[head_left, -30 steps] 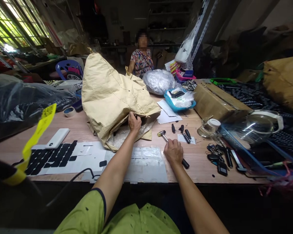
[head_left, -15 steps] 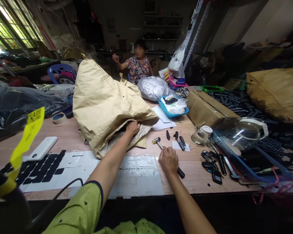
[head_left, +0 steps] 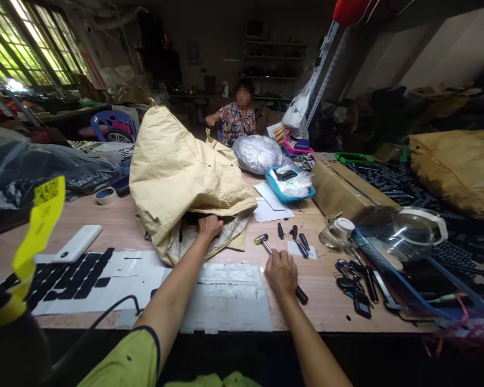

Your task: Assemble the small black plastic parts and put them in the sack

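A large tan paper sack lies on the table with its mouth toward me. My left hand is at the mouth of the sack; its fingers are bent and partly hidden, so what they hold cannot be made out. My right hand is wrapped round a small hammer, whose metal head points away and whose black handle end sticks out below the palm. Behind it several black-handled tools lie on and near a small white paper. A translucent sheet lies before the sack.
Black pieces lie on white paper at left, near a white device. A cardboard box, glass jar, keys and blue tray stand right. A person sits beyond the table.
My left hand has drawn back slightly at the sack's mouth, and more of its inner lining shows. The view has shifted a little. The person across has lowered an arm. My right hand keeps the hammer.
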A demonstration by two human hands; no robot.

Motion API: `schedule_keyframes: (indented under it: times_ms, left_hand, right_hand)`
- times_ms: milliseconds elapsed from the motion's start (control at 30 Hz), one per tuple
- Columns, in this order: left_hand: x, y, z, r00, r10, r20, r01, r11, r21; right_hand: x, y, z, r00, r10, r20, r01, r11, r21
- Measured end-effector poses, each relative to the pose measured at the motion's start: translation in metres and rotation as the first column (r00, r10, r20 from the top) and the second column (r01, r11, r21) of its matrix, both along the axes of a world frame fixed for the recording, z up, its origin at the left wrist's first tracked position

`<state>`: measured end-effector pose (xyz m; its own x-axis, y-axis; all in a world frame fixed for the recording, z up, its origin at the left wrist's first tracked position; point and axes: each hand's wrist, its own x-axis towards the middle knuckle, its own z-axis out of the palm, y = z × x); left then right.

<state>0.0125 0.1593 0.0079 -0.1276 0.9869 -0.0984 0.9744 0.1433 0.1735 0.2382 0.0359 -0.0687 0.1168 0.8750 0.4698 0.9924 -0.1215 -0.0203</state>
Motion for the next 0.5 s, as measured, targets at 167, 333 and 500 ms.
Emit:
schedule_keyframes:
  times_ms: [167, 333, 500]
  left_hand:
    - [-0.011, -0.025, -0.005, 0.999, -0.004, -0.053, 0.014, 0.985, 0.175]
    - [-0.022, -0.041, -0.022, 0.999, -0.049, -0.022, 0.053, 0.933, 0.355]
    - [-0.03, -0.047, -0.037, 0.997, -0.07, 0.012, 0.058, 0.904, 0.423]
  right_hand:
    - [0.001, 0.002, -0.001, 1.0, 0.004, -0.009, -0.004, 1.0, -0.004]
    - [0.002, 0.003, -0.002, 1.0, 0.009, -0.009, -0.009, 1.0, 0.011]
    - [0.003, 0.004, -0.003, 1.0, 0.016, -0.013, -0.016, 1.0, 0.014]
